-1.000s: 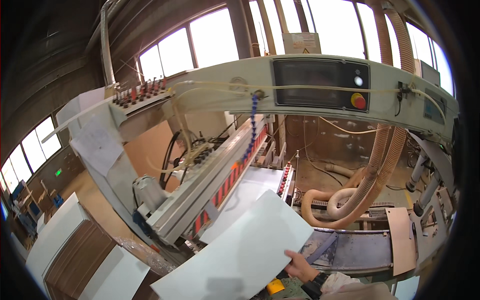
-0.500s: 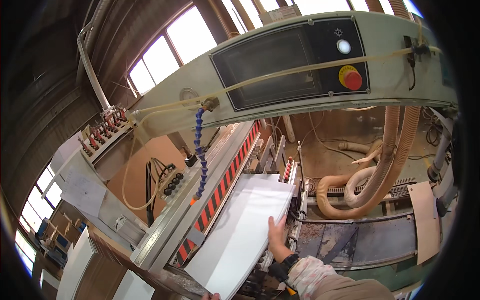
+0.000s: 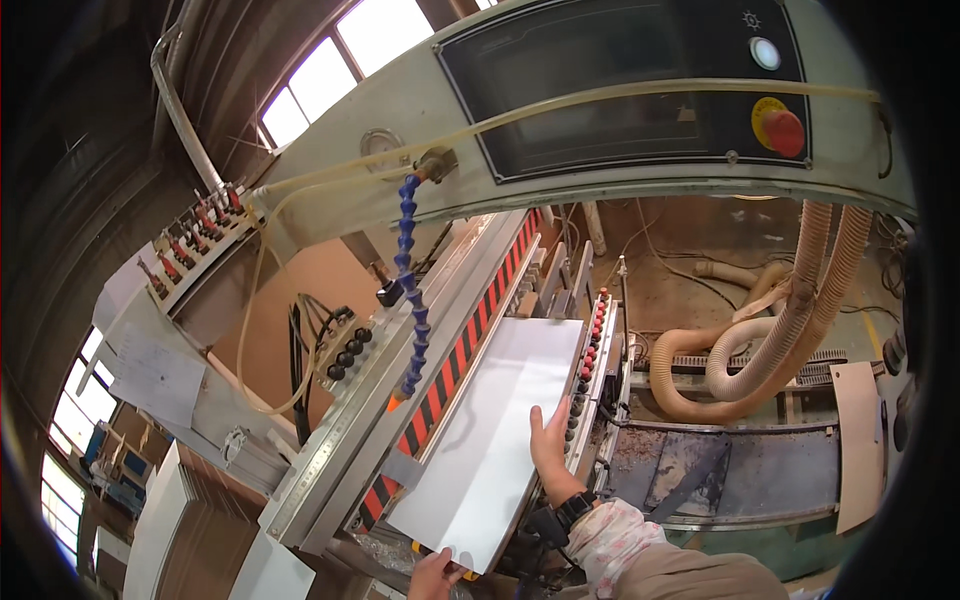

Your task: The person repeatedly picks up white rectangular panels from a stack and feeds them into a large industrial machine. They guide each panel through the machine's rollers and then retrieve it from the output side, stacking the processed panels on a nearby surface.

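Note:
A long white board [image 3: 490,410] lies on the machine bed, alongside the red-and-black striped strip [image 3: 462,355]. My left hand [image 3: 437,577] is closed on its near end, with the thumb along the edge; some of the fingers are hidden. Against the board's right edge rests my right hand [image 3: 550,445], its fingers stretched out and the thumb apart. A dark watch or band [image 3: 575,508] circles my right wrist. To the right of the board runs a row of red and black rollers [image 3: 590,360].
Overhead spans a pale machine arm with a dark screen [image 3: 590,90] and a red stop button [image 3: 783,132]. A blue jointed hose [image 3: 408,270] hangs above the rail. Ribbed ducts [image 3: 810,280] curve down at right. Stacked boards [image 3: 190,530] stand at lower left.
The board has shifted and now leaves more of the roller row uncovered along its right side. More of my left hand shows at the near end. The view has moved closer to the machine.

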`<action>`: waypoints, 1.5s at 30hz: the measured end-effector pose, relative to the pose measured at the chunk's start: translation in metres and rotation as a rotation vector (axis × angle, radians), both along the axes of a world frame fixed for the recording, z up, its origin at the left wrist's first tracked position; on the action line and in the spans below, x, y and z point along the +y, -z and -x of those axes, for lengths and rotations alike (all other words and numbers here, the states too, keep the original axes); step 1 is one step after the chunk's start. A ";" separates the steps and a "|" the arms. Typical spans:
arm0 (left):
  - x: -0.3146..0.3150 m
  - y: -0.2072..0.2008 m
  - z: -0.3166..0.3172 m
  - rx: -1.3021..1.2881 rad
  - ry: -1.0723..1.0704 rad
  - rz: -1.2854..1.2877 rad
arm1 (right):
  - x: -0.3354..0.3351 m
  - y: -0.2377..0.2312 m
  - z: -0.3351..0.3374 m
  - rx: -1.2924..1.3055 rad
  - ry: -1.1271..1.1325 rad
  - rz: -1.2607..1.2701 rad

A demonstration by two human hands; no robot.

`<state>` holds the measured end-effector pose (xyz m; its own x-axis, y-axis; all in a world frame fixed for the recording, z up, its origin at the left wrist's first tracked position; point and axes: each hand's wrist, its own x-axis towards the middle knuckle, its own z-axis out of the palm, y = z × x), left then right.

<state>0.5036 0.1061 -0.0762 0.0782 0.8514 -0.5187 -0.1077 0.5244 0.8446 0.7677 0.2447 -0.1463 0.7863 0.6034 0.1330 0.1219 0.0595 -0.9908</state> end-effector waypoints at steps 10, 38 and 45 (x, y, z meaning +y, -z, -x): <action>0.019 -0.014 -0.012 -0.178 -0.227 -0.067 | -0.015 0.010 0.007 0.114 -0.096 -0.170; 0.007 0.032 0.012 0.435 0.085 -0.325 | -0.050 0.036 0.074 0.354 -0.095 -0.475; 0.012 0.061 0.034 0.281 0.225 -0.397 | -0.065 0.003 0.075 0.139 -0.052 -0.298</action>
<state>0.4698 0.1178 -0.1373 0.1858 0.9645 -0.1875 0.2292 0.1430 0.9628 0.6924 0.1792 -0.1496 0.7786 0.5936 0.2035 -0.0240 0.3522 -0.9356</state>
